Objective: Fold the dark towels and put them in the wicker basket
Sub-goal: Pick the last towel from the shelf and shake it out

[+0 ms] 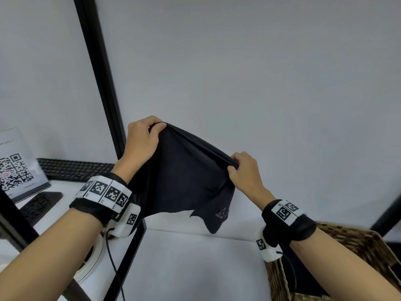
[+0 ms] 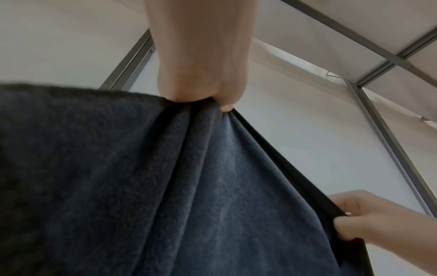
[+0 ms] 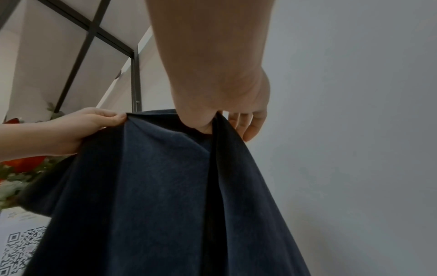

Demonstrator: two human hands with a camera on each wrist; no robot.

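A dark towel (image 1: 184, 177) hangs in mid-air at the centre of the head view, stretched along its upper edge between two hands and drooping below into an uneven hem with a small pale logo near its lower right corner. The left hand (image 1: 142, 140) pinches the upper left corner between thumb and curled fingers; the right hand (image 1: 243, 170) pinches the other end of that edge, lower and to the right, so the edge slopes down across the frame. In the left wrist view, deep pleats fan out from the pinch, which suggests the cloth is bunched there rather than held by a clean corner. In the right wrist view, a second layer falls behind the front one, so the towel seems already doubled, though I cannot tell how neatly.

The step in hand appears to be squaring the towel before the next fold. To do it well, the hands should level the top edge, pull gently apart to take out the pleats, and let the hem hang even before bringing the corners together or laying it down.

Below lies the white table (image 1: 195, 268). The wicker basket (image 1: 347, 246) sits at the lower right, just beside the right forearm. At the left are a keyboard (image 1: 73, 169), a QR-code stand (image 1: 17, 168) and a black frame post (image 1: 99, 79).
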